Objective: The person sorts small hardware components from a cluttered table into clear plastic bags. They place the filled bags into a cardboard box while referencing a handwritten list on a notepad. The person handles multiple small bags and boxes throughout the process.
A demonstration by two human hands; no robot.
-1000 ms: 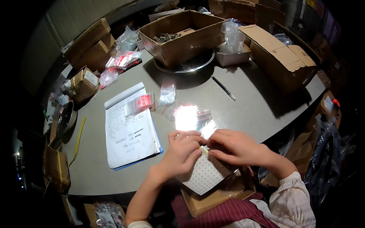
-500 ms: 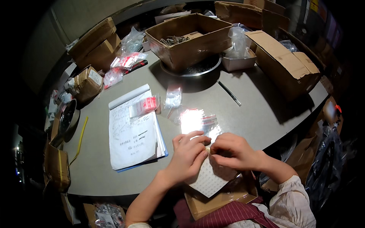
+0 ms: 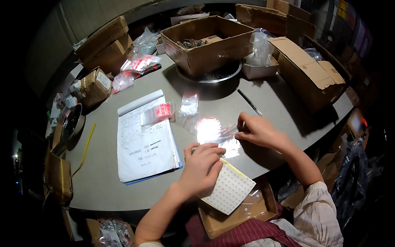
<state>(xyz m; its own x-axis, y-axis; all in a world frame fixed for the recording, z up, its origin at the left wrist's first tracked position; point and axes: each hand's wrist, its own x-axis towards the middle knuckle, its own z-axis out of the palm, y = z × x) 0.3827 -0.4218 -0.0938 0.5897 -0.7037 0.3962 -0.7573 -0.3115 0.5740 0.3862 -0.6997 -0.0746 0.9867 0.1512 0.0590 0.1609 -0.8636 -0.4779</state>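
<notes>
"What is seen on the left?"
"Beyond the grey table [image 3: 103,193], a pale wall [image 3: 84,18] is dimly lit. By the left edge a yellow strap [image 3: 85,150] is laid, then papers [image 3: 142,150]."

"And at the front edge?"
"The label sheet [image 3: 232,187] is held by the left hand [image 3: 202,166], fingers bent, thumb pressed on it. By clear bags [image 3: 210,129], the right hand's [image 3: 257,129] thumb and forefinger are drawn together; whether anything is pinched cannot be told."

"Farther right?"
"The right edge is crowded by a carton [image 3: 298,78]."

White sheet [image 3: 225,202], marks [image 3: 234,185] illegibly small
</notes>
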